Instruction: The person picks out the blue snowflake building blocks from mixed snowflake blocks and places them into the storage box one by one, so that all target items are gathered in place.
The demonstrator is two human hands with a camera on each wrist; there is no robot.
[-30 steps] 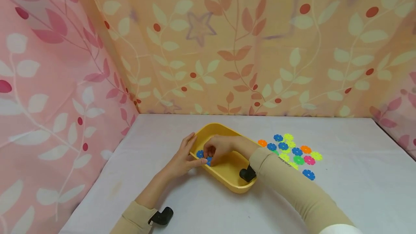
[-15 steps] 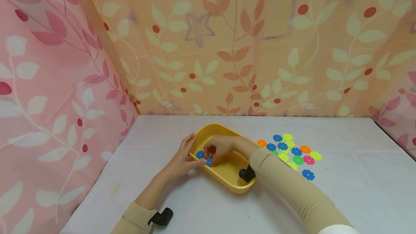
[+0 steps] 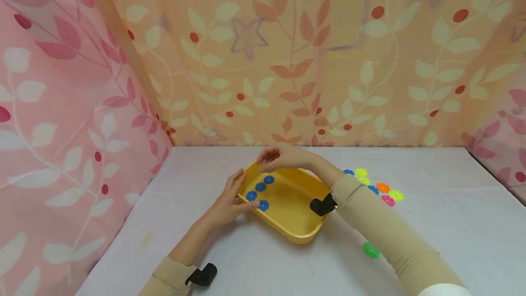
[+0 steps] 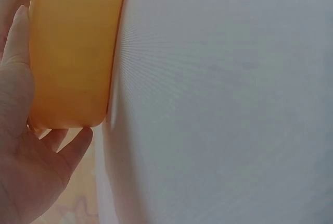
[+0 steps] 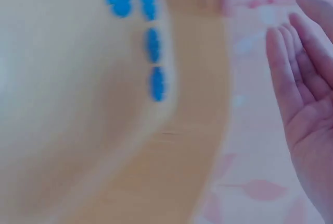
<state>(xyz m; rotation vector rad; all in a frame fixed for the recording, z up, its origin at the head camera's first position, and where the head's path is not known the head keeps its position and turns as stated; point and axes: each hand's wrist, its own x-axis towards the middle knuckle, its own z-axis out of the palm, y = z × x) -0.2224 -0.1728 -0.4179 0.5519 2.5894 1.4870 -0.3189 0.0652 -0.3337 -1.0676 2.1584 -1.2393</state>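
Our right hand point(image 3: 287, 157), fingers together and thumb apart, hovers unladen above the far rim of the yellow tub point(image 3: 291, 216). Blue flower pieces point(image 3: 260, 187) lie inside, below those fingers. Our left hand point(image 3: 227, 203) grips the tub's corner, thumb beside one piece.

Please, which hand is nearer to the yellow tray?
Left. The left hand holds the yellow tray; the right hand hovers near its far rim, not touching.
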